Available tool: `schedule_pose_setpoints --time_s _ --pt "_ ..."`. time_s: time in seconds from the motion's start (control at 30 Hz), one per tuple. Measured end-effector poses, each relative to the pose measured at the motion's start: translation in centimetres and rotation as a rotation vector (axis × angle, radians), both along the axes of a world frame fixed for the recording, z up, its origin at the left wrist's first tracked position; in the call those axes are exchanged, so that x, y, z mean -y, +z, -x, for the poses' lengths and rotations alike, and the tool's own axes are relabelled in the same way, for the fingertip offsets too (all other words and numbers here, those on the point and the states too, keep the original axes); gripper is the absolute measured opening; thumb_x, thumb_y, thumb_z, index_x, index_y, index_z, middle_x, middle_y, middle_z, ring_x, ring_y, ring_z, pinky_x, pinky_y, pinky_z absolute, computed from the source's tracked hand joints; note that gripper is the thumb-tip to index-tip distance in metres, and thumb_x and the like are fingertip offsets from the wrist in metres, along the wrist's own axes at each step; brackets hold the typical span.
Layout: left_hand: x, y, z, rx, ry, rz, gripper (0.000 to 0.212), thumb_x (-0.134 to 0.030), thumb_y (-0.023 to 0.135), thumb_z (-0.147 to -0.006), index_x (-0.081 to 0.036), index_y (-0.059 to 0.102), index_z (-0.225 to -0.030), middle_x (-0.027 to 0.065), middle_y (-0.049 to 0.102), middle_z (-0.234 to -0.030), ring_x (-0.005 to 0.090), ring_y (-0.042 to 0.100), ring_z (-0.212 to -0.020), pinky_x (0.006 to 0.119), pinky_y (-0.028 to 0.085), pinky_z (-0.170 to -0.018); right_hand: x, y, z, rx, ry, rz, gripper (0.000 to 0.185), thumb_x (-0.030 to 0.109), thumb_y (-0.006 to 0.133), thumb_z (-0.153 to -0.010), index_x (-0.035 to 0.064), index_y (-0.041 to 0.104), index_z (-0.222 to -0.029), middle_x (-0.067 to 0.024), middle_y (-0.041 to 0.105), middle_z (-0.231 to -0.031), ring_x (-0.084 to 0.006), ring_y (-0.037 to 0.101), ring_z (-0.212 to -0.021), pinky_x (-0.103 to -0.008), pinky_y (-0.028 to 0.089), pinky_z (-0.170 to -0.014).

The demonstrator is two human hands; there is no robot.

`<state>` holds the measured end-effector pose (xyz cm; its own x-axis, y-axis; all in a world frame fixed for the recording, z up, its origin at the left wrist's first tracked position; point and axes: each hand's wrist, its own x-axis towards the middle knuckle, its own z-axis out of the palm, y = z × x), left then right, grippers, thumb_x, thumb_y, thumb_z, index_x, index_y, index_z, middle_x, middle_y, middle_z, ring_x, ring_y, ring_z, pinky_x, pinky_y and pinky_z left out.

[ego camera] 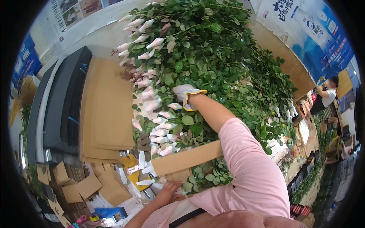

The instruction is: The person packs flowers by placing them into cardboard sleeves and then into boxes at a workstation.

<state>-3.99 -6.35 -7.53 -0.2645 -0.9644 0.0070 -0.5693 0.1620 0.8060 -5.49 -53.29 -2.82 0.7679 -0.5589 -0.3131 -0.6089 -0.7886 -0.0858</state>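
A large heap of cut roses fills the bench before me, a mass of green leafy stems [205, 65] whose pale pink buds [155, 42] wear white net sleeves and point left. My right hand [182, 94], in a grey glove with a yellow cuff, reaches into the middle of the heap near the sleeved buds. Its fingers are partly hidden and blurred, so what they touch is unclear. My left hand [171, 189] is bare and low at the bench's near edge, beside a few leaves and a cardboard strip [185, 158]. Whether it grips anything cannot be seen.
Flat cardboard sheets [111, 108] lie left of the roses, next to tall black boxes [67, 99]. Loose white net sleeves [145, 182] and a yellow glove [129, 161] lie near my left hand. Folded cartons [85, 186] stand lower left. Another person [325, 94] stands far right.
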Motion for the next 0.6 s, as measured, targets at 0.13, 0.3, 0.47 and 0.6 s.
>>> schedule_pose_setpoints --time_s 0.13,0.3,0.47,0.6 --pt "-0.6 -0.3 0.3 -0.026 0.004 0.026 0.057 -0.015 0.074 -0.069 -0.003 0.051 -0.119 0.0144 0.054 -0.118 0.0338 0.05 -0.106 0.041 0.041 -0.093 -4.8 12.1 3.4 0.164 0.022 0.064 0.02 0.017 0.06 -0.077 0.0099 0.065 -0.096 -0.0143 0.065 -0.1 -0.0312 0.063 -0.089 -0.0384 0.051 -0.076" --pt "-0.1 0.8 0.4 0.007 -0.006 0.014 0.055 -0.015 0.073 -0.07 -0.003 0.051 -0.119 0.0146 0.052 -0.119 0.0338 0.048 -0.109 0.041 0.04 -0.095 3.5 19.8 19.0 0.698 -0.265 0.833 0.025 0.011 0.055 -0.081 0.0073 0.06 -0.105 -0.0112 0.065 -0.096 -0.025 0.062 -0.082 -0.0355 0.05 -0.067" --pt "0.3 1.5 0.4 0.04 -0.007 0.002 0.053 -0.018 0.071 -0.075 -0.003 0.049 -0.121 0.0164 0.051 -0.12 0.0356 0.047 -0.112 0.041 0.039 -0.097 2.8 30.3 30.7 1.595 -0.603 0.766 0.035 0.034 0.051 -0.093 0.0046 0.06 -0.112 -0.008 0.067 -0.09 -0.0178 0.064 -0.071 -0.032 0.051 -0.06" --pt "0.1 1.1 0.4 0.034 0.008 -0.017 0.054 -0.018 0.071 -0.075 -0.004 0.049 -0.122 0.0171 0.051 -0.12 0.0362 0.046 -0.113 0.041 0.038 -0.097 -3.3 33.6 27.4 1.951 -0.017 0.056 0.043 0.033 0.048 -0.094 0.0004 0.054 -0.123 -0.013 0.065 -0.1 -0.0223 0.064 -0.084 -0.0355 0.053 -0.069"
